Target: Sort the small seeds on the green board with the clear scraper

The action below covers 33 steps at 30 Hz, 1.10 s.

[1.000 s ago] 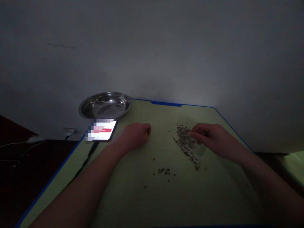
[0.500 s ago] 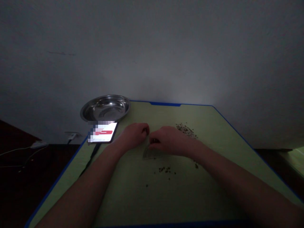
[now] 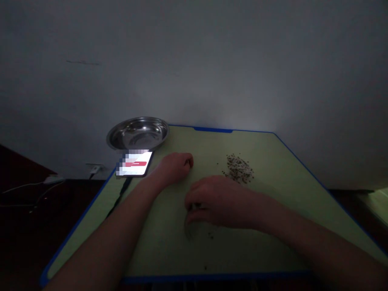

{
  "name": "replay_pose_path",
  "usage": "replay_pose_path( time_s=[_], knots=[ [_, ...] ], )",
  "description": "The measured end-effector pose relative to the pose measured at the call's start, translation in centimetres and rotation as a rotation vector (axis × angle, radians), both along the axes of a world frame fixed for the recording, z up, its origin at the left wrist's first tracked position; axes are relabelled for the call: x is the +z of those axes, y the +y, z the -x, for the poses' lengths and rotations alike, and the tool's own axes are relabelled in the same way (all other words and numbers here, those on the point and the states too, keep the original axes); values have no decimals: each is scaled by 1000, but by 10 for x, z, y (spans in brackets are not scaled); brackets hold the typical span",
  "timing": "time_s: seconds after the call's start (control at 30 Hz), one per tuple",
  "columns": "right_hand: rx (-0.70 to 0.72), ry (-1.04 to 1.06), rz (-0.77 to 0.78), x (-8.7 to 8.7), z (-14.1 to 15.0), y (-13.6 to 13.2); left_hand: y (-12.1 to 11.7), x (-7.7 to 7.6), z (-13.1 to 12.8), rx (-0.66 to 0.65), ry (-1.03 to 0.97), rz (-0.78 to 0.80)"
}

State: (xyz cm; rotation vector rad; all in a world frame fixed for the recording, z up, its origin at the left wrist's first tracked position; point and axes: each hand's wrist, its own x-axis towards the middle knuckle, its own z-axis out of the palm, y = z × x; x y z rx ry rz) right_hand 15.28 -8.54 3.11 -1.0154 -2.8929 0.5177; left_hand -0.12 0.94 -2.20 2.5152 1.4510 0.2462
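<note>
the right hand (image 3: 216, 202) was in the near middle of the worktop (image 3: 169, 252), its grip nearly closed on a see-through piece (image 3: 189, 228), blurred and mostly hidden; whether this was a container, or had anything in it, could not be told. a few dark specks (image 3: 211, 235) showed just beside it. the left hand (image 3: 175, 166) rested farther off and to the left, its grip curled shut; what it held, if anything, was hidden. right of both hands lay a loose pile of dark and pale bits (image 3: 240, 167). at the far left, the wide steel basin (image 3: 113, 141) showed shiny bare metal inside, with a lit phone (image 3: 141, 167) at its near side.
</note>
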Motion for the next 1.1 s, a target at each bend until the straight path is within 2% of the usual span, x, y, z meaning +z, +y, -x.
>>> replay_pose_path(
  time_s=[0.13, 0.23, 0.37, 0.5, 0.6, 0.73, 0.9, 1.1],
  knots=[
    [173, -8, -26, -2, 26, -10, 1, 1, 1, -16, -24, 9],
    [206, -31, -30, -7, 27, -15, 1, 0, 1, -26, -28, 10],
    [107, -70, 65, -8, 4, -16, 1, -1, 1, -26, -18, 0],
    [-12, 46, 156, -6, -24, -10, 2, -1, 0, -13, 4, -14],
    [-195, 119, 95, -10, -39, 1, 2, -2, 0, -13, 14, -22],
    [-381, 79, -9, -20, -50, 13, 3, -4, 1, -15, 11, -25],
    [-440, 72, 15, -28, -51, 4, 3, -3, 2, -16, 2, -14],
    [-400, 163, 126, -26, -56, -14, 1, 0, 0, -14, 6, 3]
  ],
)
